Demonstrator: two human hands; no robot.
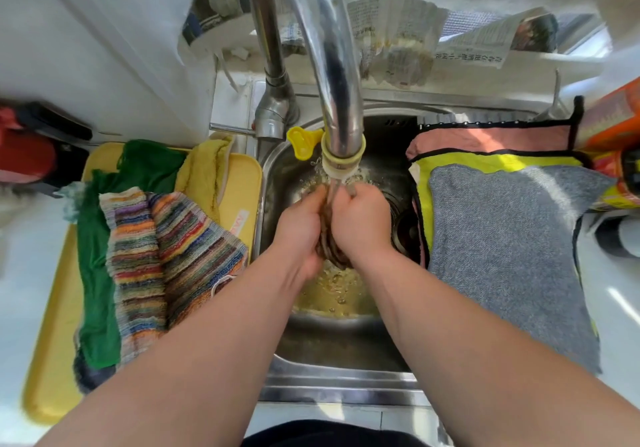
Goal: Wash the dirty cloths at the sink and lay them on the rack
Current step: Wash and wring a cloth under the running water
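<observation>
A bunched brown cloth (329, 243) is squeezed between my left hand (300, 228) and my right hand (360, 225) over the steel sink (277, 176). Water runs from the chrome tap (337, 100) onto the cloth and both hands. Yellowish water pools in the basin below. On the left, a yellow tray (55, 335) carries a striped cloth (166, 256), a green cloth (97, 273) and a yellow cloth (204, 173). On the right, a grey cloth (505, 256), a yellow-green cloth (485, 162) and a pink cloth (485, 138) lie spread flat over the sink's right side.
A red and black object (27, 148) stands at the far left. Orange packaging (613, 141) sits at the far right beside a dark bottle top (616, 235). Newspaper sheets (415, 38) hang behind the tap. A yellow clip (302, 141) sits by the spout.
</observation>
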